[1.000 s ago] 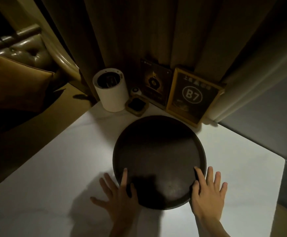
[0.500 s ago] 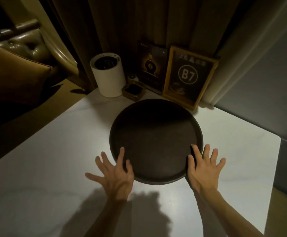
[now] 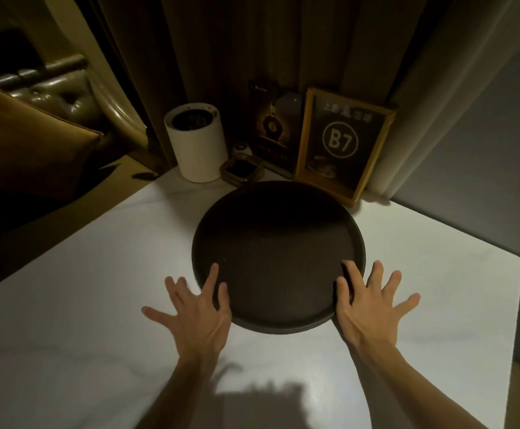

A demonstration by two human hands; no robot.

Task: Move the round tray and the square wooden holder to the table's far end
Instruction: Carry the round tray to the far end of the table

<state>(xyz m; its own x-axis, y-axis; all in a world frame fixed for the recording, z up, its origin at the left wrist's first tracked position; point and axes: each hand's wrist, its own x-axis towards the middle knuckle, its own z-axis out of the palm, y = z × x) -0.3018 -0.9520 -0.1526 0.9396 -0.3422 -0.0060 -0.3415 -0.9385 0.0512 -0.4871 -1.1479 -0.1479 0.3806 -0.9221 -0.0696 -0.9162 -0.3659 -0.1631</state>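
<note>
A dark round tray (image 3: 279,243) lies flat on the white table (image 3: 98,274), its far rim close to the items at the far end. My left hand (image 3: 200,308) rests at the tray's near-left rim with fingers spread, thumb and forefinger on the edge. My right hand (image 3: 367,301) is spread at the near-right rim, thumb and forefinger on the tray. Neither hand wraps the tray. The small square wooden holder (image 3: 242,171) sits at the far end, just beyond the tray's rim, between the white cylinder and the framed sign.
A white cylinder container (image 3: 195,144) stands at the far left corner. A gold-framed "B7" sign (image 3: 342,144) and a dark card (image 3: 272,128) lean against the curtain. A small round white object (image 3: 239,149) sits behind the holder. A leather sofa (image 3: 36,97) is at left.
The tray has slid away from me toward the far end, and both hands followed along its near rim with fingers spread wider. The camera view has shifted back.
</note>
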